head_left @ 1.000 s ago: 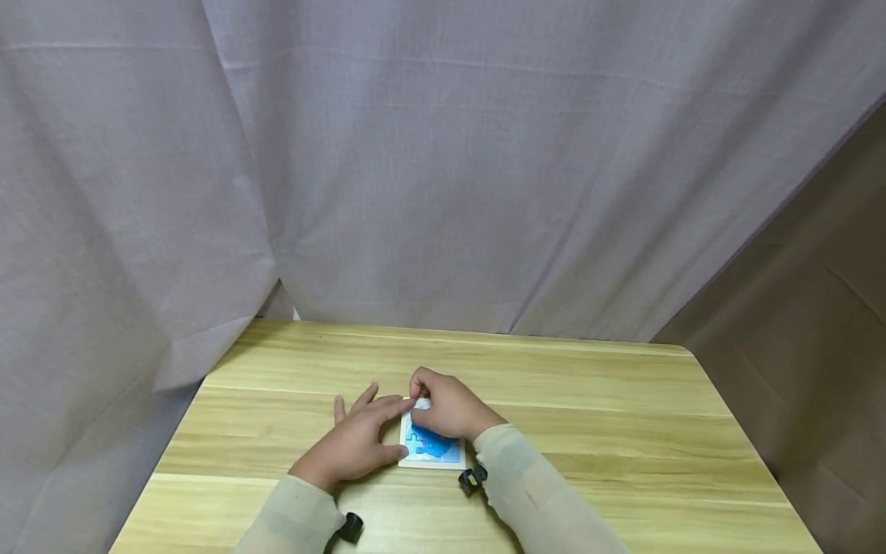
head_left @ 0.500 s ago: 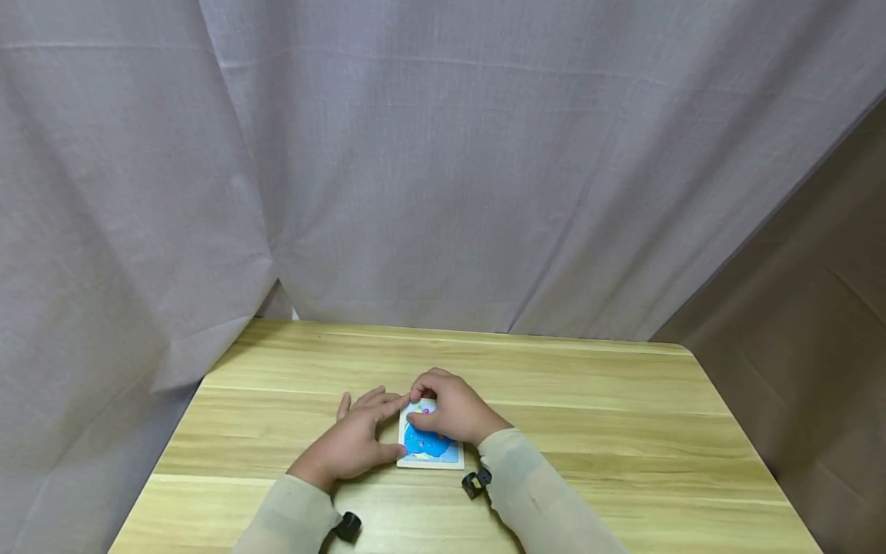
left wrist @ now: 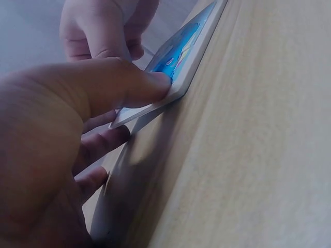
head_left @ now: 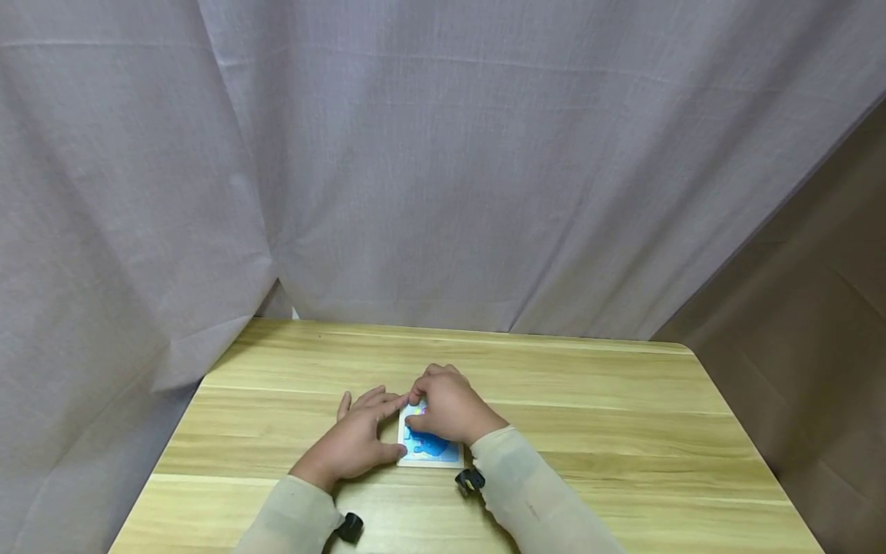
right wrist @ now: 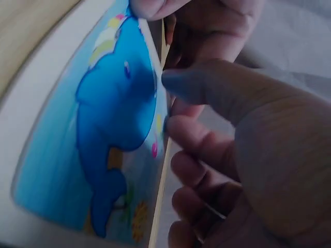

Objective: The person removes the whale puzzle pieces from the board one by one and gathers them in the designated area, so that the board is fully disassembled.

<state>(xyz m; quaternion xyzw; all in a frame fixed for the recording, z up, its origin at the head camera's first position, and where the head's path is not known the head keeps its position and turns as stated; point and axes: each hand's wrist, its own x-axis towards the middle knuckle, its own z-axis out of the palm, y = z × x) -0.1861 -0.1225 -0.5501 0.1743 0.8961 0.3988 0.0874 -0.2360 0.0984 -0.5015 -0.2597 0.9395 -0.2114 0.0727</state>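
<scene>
A small framed jigsaw puzzle (head_left: 431, 452) with a blue whale picture lies near the table's front. My left hand (head_left: 349, 446) spans its left side, thumb on the near left corner and index finger at the far left corner. In the left wrist view the left thumb (left wrist: 147, 88) presses on the frame's edge. Over the puzzle's far part is my right hand (head_left: 453, 406), thumb and index finger bent, tips apart at the surface, picture showing between them. In the right wrist view the right thumb (right wrist: 178, 85) is right at the puzzle's edge; the whale (right wrist: 111, 98) shows whole.
The wooden table (head_left: 609, 431) extends around both hands. Behind it hangs a grey curtain (head_left: 443, 169), which also drapes over the left side; a brown cloth (head_left: 803, 323) hangs at the right. A black wrist device (head_left: 350, 528) hangs beneath the left sleeve.
The right hand shifts slightly over the puzzle, its thumb and index finger now a little farther apart than a second ago. The left hand stays nearly still at the puzzle's left side.
</scene>
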